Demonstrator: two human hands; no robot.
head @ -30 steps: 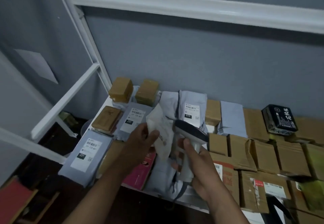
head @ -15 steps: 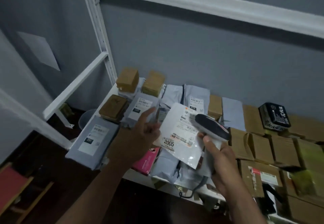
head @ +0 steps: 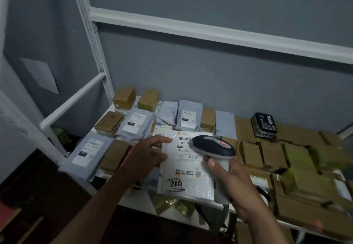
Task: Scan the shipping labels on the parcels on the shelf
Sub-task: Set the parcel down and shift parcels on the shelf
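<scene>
Hands meet over the front of the shelf [head: 107,114], each busy with its own thing. The left hand [head: 147,154] holds a flat white mailer bag [head: 188,175] by its upper left edge: the index finger lies straight along the top corner, the other fingers curl loosely against the bag's left side, and the thumb cannot be seen. The bag faces up toward the camera, its shipping label [head: 186,148] showing a barcode near the top and a sticker printed "2005" lower down.

The right hand [head: 232,184] is wrapped round the pale handle of a barcode scanner [head: 214,146], thumb pressed along the handle's front and the remaining fingers closed behind it. The scanner's dark, rounded head hangs just above the right part of the label, covering the end of the barcode; a small red mark shows on top of the head.

Behind the bag, grey poly mailers [head: 189,115] with white labels lie flat beside small brown tape-wrapped parcels [head: 124,97] at the shelf's back left. Another grey mailer [head: 87,150] marked "231" lies at the front left corner. To the right, cardboard boxes [head: 267,152] stand packed in rows, with a black printed box [head: 264,123] on top of them near the wall.
</scene>
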